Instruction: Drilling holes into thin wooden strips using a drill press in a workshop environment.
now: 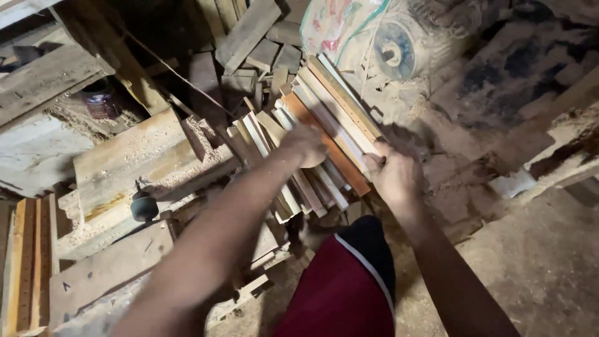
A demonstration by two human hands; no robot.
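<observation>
A stack of several long wooden slats (331, 115) leans in the middle of the head view, pale and orange-brown, fanned out side by side. My left hand (306, 145) rests on the slats near the middle of the stack, fingers bent over them. My right hand (392, 176) grips the right edge of the stack lower down, fingers curled round the outer slats. Both forearms reach up from the bottom of the view. My knee in red and black shorts (349, 281) is below the hands.
A sawdust-covered wooden machine table (134, 156) with a black knob (143, 206) stands at left. Scrap wood blocks (249, 37) pile at the top. A motor with a round pulley (393, 50) sits at upper right. Dusty concrete floor (536, 262) lies at lower right.
</observation>
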